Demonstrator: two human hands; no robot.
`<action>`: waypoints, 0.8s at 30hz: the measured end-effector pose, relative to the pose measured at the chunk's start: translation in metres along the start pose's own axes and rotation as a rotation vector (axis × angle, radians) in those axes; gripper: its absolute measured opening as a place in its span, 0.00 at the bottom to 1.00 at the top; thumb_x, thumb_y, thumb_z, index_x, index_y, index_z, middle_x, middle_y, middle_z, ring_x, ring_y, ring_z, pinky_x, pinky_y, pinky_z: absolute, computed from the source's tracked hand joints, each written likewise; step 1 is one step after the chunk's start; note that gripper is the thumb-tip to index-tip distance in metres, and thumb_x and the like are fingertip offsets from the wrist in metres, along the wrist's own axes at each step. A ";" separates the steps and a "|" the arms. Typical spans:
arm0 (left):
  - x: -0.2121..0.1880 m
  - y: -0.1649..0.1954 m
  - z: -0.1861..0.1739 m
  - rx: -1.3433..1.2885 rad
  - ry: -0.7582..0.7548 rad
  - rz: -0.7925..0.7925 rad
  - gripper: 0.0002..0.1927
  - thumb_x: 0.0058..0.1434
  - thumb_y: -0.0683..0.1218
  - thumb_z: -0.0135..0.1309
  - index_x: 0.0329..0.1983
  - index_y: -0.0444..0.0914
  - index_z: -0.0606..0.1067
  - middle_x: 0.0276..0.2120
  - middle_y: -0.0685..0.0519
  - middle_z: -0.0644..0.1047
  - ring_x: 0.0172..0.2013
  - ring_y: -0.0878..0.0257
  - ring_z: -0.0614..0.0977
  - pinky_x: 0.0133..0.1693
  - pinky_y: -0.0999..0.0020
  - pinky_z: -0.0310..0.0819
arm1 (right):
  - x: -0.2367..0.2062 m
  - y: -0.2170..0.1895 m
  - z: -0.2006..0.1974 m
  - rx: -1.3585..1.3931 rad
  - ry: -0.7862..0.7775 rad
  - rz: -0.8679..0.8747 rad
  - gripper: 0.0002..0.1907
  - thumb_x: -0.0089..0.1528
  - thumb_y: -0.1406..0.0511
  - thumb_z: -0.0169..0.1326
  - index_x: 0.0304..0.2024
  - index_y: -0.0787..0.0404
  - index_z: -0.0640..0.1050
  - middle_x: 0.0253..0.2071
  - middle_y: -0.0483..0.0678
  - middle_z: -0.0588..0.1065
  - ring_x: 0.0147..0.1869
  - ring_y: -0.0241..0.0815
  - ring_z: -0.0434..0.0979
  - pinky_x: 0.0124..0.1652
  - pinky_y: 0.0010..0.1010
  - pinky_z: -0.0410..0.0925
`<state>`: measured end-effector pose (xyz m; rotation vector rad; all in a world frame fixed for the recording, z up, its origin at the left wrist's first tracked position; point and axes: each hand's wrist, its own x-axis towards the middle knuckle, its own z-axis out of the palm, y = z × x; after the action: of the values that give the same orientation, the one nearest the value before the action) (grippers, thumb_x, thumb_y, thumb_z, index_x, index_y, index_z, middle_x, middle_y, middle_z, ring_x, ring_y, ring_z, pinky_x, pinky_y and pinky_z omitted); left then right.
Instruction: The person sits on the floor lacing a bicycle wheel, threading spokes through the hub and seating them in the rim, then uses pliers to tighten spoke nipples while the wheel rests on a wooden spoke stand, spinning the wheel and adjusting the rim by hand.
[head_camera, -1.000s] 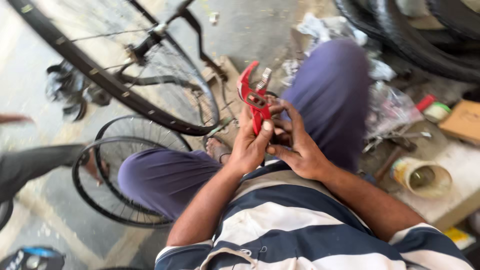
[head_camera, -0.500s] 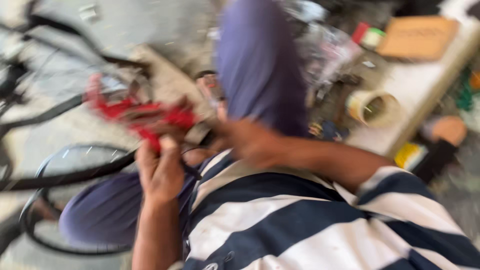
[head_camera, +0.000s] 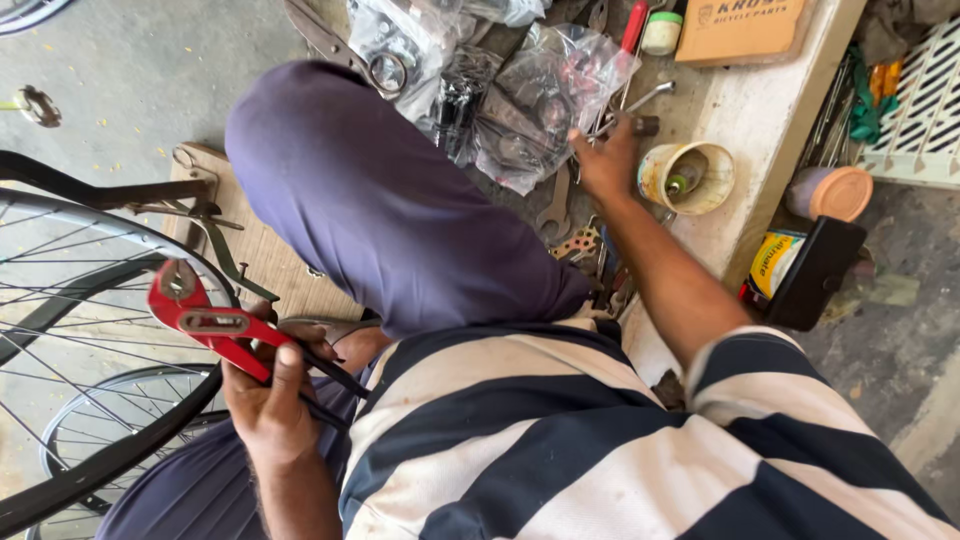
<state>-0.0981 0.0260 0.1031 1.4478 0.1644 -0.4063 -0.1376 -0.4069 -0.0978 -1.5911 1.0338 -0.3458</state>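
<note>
Head view, the only one, looks down over a striped shirt and purple-trousered knees. Left hand is closed around the black handles of red slip-joint pliers; their long axis runs up and to the left from the fist, the red head lying against the rim of a bicycle wheel — so the tool sits on the left side, well apart from the other hand. Right hand is stretched forward to the clutter of spanners and loose metal parts; its grip looks curled onto a small dark piece, though what it is — and whether it is truly pinched — I cannot tell.

Clear plastic bags of parts lie just left of that hand. A tan cardboard box with dark print sits at the top on the pale bench; a cream tub stands just right of the hand, a lilac pot with an orange lid farther right, and a yellow-labelled packet beside a black case below.
</note>
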 end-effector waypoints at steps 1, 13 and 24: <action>-0.001 -0.003 -0.002 -0.062 0.013 0.002 0.26 0.72 0.35 0.47 0.72 0.27 0.58 0.44 0.37 0.77 0.41 0.54 0.80 0.48 0.61 0.75 | 0.008 0.014 0.012 -0.036 -0.014 -0.028 0.43 0.57 0.61 0.68 0.65 0.69 0.58 0.58 0.57 0.71 0.61 0.50 0.74 0.57 0.39 0.69; -0.003 -0.024 -0.013 -0.349 0.067 0.004 0.29 0.73 0.37 0.50 0.74 0.27 0.56 0.42 0.37 0.76 0.43 0.52 0.79 0.50 0.58 0.74 | 0.008 0.013 0.053 -0.354 -0.182 0.223 0.54 0.54 0.42 0.67 0.66 0.75 0.64 0.70 0.68 0.61 0.73 0.60 0.64 0.68 0.45 0.61; 0.003 -0.023 -0.012 -0.198 0.193 -0.046 0.25 0.74 0.36 0.47 0.72 0.27 0.57 0.43 0.39 0.77 0.38 0.55 0.80 0.45 0.61 0.77 | -0.003 0.028 -0.006 -0.852 -0.746 0.224 0.18 0.58 0.53 0.63 0.42 0.58 0.85 0.38 0.49 0.83 0.40 0.45 0.84 0.44 0.39 0.75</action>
<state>-0.1022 0.0355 0.0788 1.2879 0.3832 -0.2787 -0.1558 -0.4073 -0.1203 -2.0548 0.7649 0.9041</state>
